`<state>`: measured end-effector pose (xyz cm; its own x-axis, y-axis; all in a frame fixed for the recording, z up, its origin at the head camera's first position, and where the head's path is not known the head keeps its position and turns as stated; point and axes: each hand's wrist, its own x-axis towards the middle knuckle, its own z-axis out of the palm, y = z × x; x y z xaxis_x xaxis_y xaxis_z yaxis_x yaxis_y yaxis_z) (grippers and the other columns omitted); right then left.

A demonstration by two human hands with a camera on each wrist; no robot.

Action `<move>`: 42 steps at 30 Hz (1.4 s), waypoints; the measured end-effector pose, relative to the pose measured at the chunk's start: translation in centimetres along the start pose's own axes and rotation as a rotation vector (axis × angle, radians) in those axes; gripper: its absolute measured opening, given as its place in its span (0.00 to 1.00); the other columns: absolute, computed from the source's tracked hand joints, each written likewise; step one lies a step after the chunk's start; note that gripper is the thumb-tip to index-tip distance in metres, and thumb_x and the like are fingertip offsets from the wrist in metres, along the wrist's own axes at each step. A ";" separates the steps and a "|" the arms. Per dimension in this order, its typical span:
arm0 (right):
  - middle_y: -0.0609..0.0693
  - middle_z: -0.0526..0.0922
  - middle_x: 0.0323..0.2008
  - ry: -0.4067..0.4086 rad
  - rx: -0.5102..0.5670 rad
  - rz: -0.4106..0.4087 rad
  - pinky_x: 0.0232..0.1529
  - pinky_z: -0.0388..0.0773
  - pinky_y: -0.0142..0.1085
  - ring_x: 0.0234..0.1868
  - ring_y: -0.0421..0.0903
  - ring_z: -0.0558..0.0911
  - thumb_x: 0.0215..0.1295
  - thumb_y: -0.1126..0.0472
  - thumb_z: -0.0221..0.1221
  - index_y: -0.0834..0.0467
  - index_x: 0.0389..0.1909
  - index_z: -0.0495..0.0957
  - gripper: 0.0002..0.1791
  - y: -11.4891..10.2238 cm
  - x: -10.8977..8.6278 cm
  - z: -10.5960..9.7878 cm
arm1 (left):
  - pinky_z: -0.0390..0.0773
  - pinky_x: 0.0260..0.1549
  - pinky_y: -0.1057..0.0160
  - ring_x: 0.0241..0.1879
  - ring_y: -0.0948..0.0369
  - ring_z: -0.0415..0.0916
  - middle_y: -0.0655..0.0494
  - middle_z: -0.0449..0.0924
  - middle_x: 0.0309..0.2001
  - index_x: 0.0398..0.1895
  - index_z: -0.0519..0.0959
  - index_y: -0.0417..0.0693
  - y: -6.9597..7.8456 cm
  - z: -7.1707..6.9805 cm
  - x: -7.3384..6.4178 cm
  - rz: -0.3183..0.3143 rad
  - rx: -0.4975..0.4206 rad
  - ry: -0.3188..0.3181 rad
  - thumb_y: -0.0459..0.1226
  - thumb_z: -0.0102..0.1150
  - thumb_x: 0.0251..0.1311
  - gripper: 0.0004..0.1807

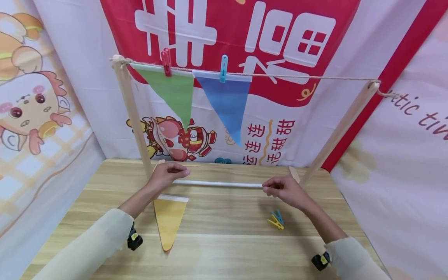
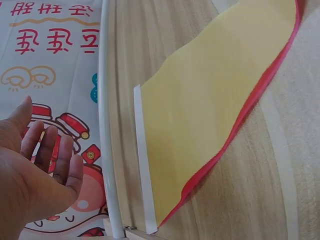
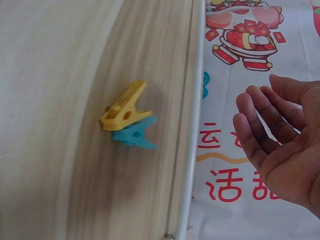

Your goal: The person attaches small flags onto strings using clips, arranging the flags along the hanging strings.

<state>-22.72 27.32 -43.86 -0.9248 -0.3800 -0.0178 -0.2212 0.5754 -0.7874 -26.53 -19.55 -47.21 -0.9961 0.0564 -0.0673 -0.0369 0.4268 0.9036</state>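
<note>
My left hand [image 1: 169, 173] hovers by the left end of a white rod [image 1: 220, 184], its fingers loosely bent around nothing in the left wrist view. At the rod's other end is my right hand [image 1: 285, 189], also holding nothing, fingers relaxed and parted from the thumb in the right wrist view. A yellow pennant [image 1: 170, 221] with a white top strip and a red layer at its edge lies on the table below the left hand. Below the right hand, a yellow clothespin [image 3: 125, 107] lies against a blue clothespin [image 3: 136, 134].
A string [image 1: 297, 76] runs between two wooden posts, left [image 1: 134, 116] and right [image 1: 339, 132]. From it hang a green pennant [image 1: 175, 91] under a red clothespin [image 1: 166, 62] and a blue pennant [image 1: 227, 101] under a light-blue clothespin [image 1: 223, 68]. Printed cloth hangs behind the table [image 1: 224, 252].
</note>
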 end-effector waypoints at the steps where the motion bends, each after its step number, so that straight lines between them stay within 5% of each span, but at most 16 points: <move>1: 0.56 0.94 0.41 -0.001 -0.006 0.005 0.40 0.88 0.34 0.40 0.47 0.89 0.81 0.58 0.69 0.64 0.55 0.91 0.14 0.2 -0.1 0.1 | 0.88 0.63 0.52 0.58 0.55 0.85 0.45 0.86 0.65 0.63 0.89 0.46 -0.1 0.0 0.0 -0.002 -0.001 -0.006 0.51 0.76 0.75 0.23; 6: 0.60 0.93 0.43 -0.008 -0.015 0.035 0.40 0.87 0.35 0.41 0.52 0.88 0.80 0.58 0.70 0.60 0.52 0.92 0.10 1.2 -0.6 0.4 | 0.88 0.58 0.55 0.54 0.56 0.85 0.45 0.91 0.61 0.62 0.89 0.46 -0.6 0.0 -0.1 -0.021 0.003 -0.027 0.50 0.76 0.75 0.22; 12: 0.54 0.94 0.41 0.000 -0.066 0.055 0.38 0.84 0.30 0.39 0.41 0.85 0.78 0.58 0.71 0.64 0.53 0.92 0.13 2.6 -1.3 0.6 | 0.87 0.49 0.63 0.48 0.61 0.84 0.45 0.92 0.56 0.59 0.90 0.43 -1.3 -0.2 -0.6 -0.026 0.010 -0.019 0.47 0.76 0.75 0.20; 22: 0.52 0.93 0.39 -0.011 -0.088 0.021 0.39 0.83 0.29 0.37 0.36 0.83 0.76 0.60 0.72 0.64 0.50 0.92 0.11 4.4 -2.2 0.8 | 0.90 0.52 0.59 0.46 0.61 0.86 0.46 0.93 0.52 0.57 0.90 0.41 -3.1 -0.6 -1.2 -0.032 0.030 -0.039 0.44 0.77 0.74 0.18; 34: 0.52 0.92 0.33 -0.142 -0.061 0.019 0.33 0.80 0.28 0.31 0.35 0.81 0.74 0.61 0.73 0.62 0.45 0.93 0.07 5.6 -2.7 1.6 | 0.87 0.41 0.64 0.42 0.59 0.84 0.48 0.92 0.46 0.51 0.90 0.40 -4.1 -0.9 -1.9 -0.042 0.056 -0.060 0.37 0.78 0.72 0.11; 42: 0.47 0.90 0.30 -0.167 -0.103 0.088 0.28 0.80 0.30 0.29 0.39 0.82 0.69 0.55 0.78 0.55 0.41 0.93 0.08 5.8 -2.9 2.2 | 0.85 0.38 0.65 0.41 0.58 0.83 0.47 0.91 0.43 0.50 0.90 0.38 -4.5 -1.1 -2.4 -0.028 0.118 -0.097 0.34 0.78 0.70 0.10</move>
<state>-20.62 30.21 -49.69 -0.8798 -0.4348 -0.1919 -0.1805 0.6792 -0.7115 -24.04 -22.59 -50.62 -0.9822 0.1280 -0.1372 -0.0487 0.5322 0.8452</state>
